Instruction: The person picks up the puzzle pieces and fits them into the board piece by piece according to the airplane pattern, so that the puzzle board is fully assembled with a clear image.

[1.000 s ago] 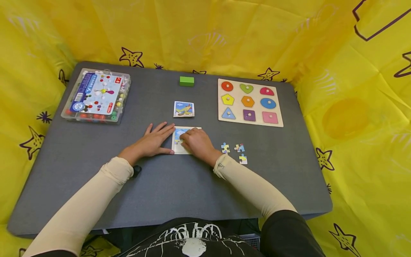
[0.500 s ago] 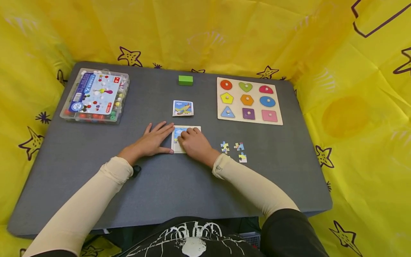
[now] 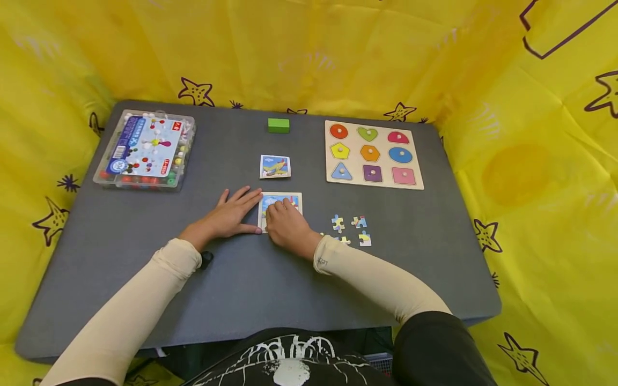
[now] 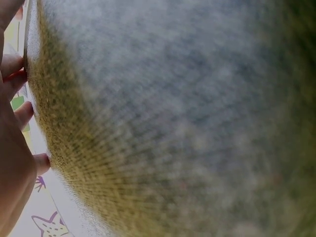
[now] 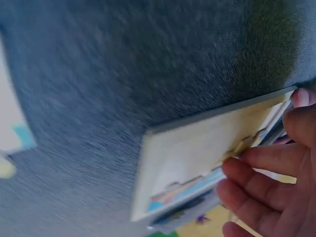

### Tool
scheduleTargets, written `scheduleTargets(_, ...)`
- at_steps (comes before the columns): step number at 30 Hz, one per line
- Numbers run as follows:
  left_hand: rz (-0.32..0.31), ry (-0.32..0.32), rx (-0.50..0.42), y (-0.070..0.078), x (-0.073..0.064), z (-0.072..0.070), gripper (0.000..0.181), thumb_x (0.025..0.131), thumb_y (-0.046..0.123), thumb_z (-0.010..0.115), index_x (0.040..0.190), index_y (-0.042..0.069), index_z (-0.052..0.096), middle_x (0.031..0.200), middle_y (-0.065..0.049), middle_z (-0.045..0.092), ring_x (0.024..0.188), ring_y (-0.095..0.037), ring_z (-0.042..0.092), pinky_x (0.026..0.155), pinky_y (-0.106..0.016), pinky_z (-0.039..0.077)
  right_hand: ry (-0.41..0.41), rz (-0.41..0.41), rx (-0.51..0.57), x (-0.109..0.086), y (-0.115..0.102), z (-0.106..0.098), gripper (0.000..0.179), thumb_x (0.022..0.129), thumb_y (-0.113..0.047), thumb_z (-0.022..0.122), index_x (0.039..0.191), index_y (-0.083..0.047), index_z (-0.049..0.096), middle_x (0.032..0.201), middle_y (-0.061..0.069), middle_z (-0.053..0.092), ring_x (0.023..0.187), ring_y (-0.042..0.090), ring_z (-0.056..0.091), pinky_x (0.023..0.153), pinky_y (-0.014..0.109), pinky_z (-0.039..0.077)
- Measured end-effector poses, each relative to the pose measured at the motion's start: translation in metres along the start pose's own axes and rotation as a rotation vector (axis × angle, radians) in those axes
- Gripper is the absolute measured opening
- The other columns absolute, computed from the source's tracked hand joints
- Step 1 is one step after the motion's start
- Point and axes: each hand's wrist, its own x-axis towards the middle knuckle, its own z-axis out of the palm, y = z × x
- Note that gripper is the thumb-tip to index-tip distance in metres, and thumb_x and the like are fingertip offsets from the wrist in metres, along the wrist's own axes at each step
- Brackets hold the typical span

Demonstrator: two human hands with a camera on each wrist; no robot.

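Observation:
A small jigsaw tray [image 3: 301,203] with a pale frame lies in front of the person. Blue sky pieces fill its upper part, while a bare pale strip shows along the near side in the right wrist view. My left hand [image 3: 229,215] lies flat with spread fingers, fingertips and thumb at the tray's left edge. My right hand [image 3: 289,228] is bent over the tray and pinches a small yellowish puzzle piece [image 5: 241,146] down against it; the fingers hide much of it. Several loose puzzle pieces [image 3: 364,238] lie right of the tray, some partly behind the right forearm.
A picture card of a yellow plane [image 3: 275,167] lies just beyond the tray, with a green block [image 3: 278,126] behind it. A wooden shape board [image 3: 357,155] is at the back right. At the back left lies a clear box of coloured beads [image 3: 145,150].
My right hand has shifted left and nearer to the person over the tray, uncovering its upper right part and more loose pieces beside the forearm. My left hand stays put.

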Motion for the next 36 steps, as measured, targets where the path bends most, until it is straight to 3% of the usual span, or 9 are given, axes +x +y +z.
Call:
scheduleTargets(4,0.001,0.007,0.001,0.002,0.001,0.001,0.094,0.084,0.051,0.071,0.155,0.010,0.025,0.162,-0.006,0.020,0.149,-0.035,0.009,0.109,-0.070,0.000,0.001,0.044,0.097,-0.005,0.001,0.004,0.053,0.102,-0.045,0.040,0.135,-0.006,0.053,0.109,0.006,0.059,0.101,0.022,0.056,0.093,0.040,0.042)
scheduleTargets(13,0.032,0.025,0.001,0.002,0.005,0.002,0.094,0.084,0.053,0.070,0.155,0.010,0.025,0.162,-0.007,0.019,0.149,-0.036,0.009,0.108,-0.072,0.000,-0.026,0.108,0.206,-0.008,0.002,0.004,0.054,0.101,-0.047,0.043,0.143,-0.013,0.049,0.119,0.009,0.058,0.111,0.027,0.056,0.102,0.047,0.041)
scheduleTargets(17,-0.013,0.030,0.002,-0.005,-0.004,0.004,0.095,0.083,0.054,0.070,0.155,0.010,0.024,0.162,-0.007,0.019,0.148,-0.036,0.009,0.107,-0.072,0.000,-0.059,0.098,0.347,-0.001,0.008,0.001,0.052,0.103,-0.043,0.040,0.148,-0.019,0.042,0.132,0.007,0.053,0.122,0.026,0.050,0.107,0.046,0.037)
scheduleTargets(20,-0.039,0.034,0.004,-0.010,-0.013,0.004,0.095,0.084,0.054,0.069,0.155,0.010,0.024,0.162,-0.008,0.019,0.148,-0.037,0.009,0.107,-0.072,0.000,-0.052,0.101,0.509,-0.005,0.032,-0.003,0.049,0.104,-0.038,0.039,0.150,-0.021,0.039,0.137,0.007,0.051,0.125,0.026,0.048,0.104,0.044,0.039)
scheduleTargets(24,-0.035,0.041,0.003,-0.015,-0.016,-0.001,0.094,0.086,0.054,0.067,0.156,0.010,0.022,0.162,-0.008,0.018,0.149,-0.037,0.008,0.107,-0.072,-0.001,-0.034,0.153,0.653,-0.039,0.088,0.007,0.038,0.097,-0.022,0.057,0.134,-0.015,0.060,0.123,0.007,0.062,0.113,0.025,0.059,0.093,0.042,0.049)
scheduleTargets(27,-0.037,0.034,0.009,-0.016,-0.014,-0.004,0.095,0.086,0.053,0.068,0.156,0.010,0.021,0.163,-0.008,0.017,0.149,-0.036,0.006,0.108,-0.071,-0.002,-0.086,0.168,0.722,-0.074,0.117,0.030,0.030,0.088,-0.014,0.070,0.119,-0.012,0.069,0.112,0.006,0.066,0.104,0.024,0.062,0.089,0.042,0.050)
scheduleTargets(30,-0.030,0.012,0.010,-0.015,-0.009,-0.004,0.095,0.085,0.055,0.067,0.156,0.011,0.021,0.163,-0.006,0.015,0.149,-0.036,0.005,0.108,-0.071,-0.003,-0.107,0.132,0.765,-0.103,0.120,0.053,0.030,0.086,-0.015,0.074,0.116,-0.011,0.071,0.114,0.006,0.066,0.106,0.024,0.062,0.090,0.042,0.051)
scheduleTargets(33,-0.006,-0.009,0.007,-0.013,-0.001,-0.002,0.096,0.085,0.057,0.066,0.156,0.013,0.020,0.163,-0.006,0.014,0.149,-0.035,0.004,0.108,-0.071,-0.003,-0.018,0.104,0.763,-0.119,0.111,0.068,0.026,0.086,-0.017,0.075,0.111,-0.010,0.072,0.113,0.007,0.066,0.106,0.026,0.063,0.088,0.043,0.051)
scheduleTargets(36,0.008,-0.020,0.004,-0.010,0.006,0.003,0.097,0.084,0.059,0.066,0.157,0.014,0.020,0.163,-0.005,0.014,0.150,-0.035,0.004,0.108,-0.071,-0.003,0.085,0.107,0.723,-0.120,0.103,0.075,0.019,0.087,-0.017,0.074,0.104,-0.009,0.073,0.105,0.007,0.067,0.099,0.026,0.063,0.086,0.041,0.051)
